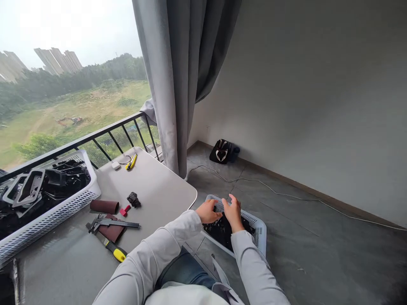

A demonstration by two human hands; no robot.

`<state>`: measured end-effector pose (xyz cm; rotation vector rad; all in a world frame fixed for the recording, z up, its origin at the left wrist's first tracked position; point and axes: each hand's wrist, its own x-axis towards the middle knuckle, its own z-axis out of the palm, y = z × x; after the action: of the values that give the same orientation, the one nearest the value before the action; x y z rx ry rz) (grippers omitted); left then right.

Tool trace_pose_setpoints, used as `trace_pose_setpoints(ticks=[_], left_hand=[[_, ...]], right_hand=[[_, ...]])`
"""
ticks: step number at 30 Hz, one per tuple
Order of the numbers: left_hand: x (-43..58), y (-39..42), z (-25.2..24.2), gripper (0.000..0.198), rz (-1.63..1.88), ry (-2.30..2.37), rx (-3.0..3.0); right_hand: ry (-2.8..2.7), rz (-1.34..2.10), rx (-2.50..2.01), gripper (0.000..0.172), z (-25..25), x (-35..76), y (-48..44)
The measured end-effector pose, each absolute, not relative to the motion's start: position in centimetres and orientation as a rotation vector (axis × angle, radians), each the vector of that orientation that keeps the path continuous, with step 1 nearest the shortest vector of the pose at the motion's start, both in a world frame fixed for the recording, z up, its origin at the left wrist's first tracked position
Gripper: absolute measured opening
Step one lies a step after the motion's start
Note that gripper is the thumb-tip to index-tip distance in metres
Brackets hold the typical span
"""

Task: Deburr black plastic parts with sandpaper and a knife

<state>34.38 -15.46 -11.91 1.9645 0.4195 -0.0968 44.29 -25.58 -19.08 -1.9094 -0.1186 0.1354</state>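
My left hand and my right hand hang side by side over a pale blue perforated basket that holds black parts. Their fingers curl down near the basket's far rim, and I cannot tell whether they grip anything. To the left, a beige table carries a steel caliper, a yellow-handled file, a maroon abrasive sleeve, a small red block, a rough black piece and a yellow utility knife.
A white perforated basket full of black and grey parts stands on the table's left side. Behind the table runs a black balcony railing beside a grey curtain. A white cable crosses the concrete floor, and a black bag sits by the wall.
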Motion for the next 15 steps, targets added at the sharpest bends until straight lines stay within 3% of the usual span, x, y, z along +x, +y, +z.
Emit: trace_pose_setpoints(ticks=[9, 15], left_hand=[[25.4, -9.3, -4.6, 0.046, 0.500, 0.476, 1.906], [12.9, -4.3, -3.1, 0.030, 0.950, 0.940, 1.826]], right_hand=[[-0.688, 0.452, -1.470, 0.042, -10.3, 35.5, -15.7], [-1.095, 0.739, -1.280, 0.034, -5.7, 24.9, -8.0]])
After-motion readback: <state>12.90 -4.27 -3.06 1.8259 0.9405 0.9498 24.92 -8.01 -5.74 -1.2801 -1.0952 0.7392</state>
